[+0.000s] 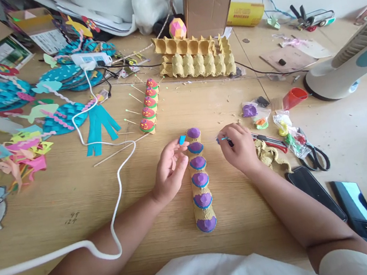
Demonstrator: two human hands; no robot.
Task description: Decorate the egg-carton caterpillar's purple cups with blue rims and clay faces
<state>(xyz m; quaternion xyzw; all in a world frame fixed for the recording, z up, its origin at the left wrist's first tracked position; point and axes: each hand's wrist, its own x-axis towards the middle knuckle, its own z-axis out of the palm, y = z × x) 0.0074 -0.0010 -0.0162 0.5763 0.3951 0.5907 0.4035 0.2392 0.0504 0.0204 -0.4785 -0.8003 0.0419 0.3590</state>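
Purple caps top the carton strip [200, 180], lying on the desk [169, 234] between both hands. The left hand [170, 168] holds a blue scrap [182, 140] at its fingertips; the right hand [239, 148] is curled (its grip, I can't tell).

A carton strip [200, 180] runs straight away from the person on the table [170, 243]. The left hand [170, 170] is just left of its far end, a small scrap [182, 140] at its fingertips; the right hand [238, 146] is to the right, apart from the strip. Behind and left lies a second strip [148, 110], sticks on its left. Egg trays [203, 65] lie farther back, before a cardboard box [208, 5]. A cord [118, 186] winds along the left (whether it touches the left forearm is hard to tell). Scissors [316, 156] lie right of the right hand, a fan [342, 62] behind them, farther right.
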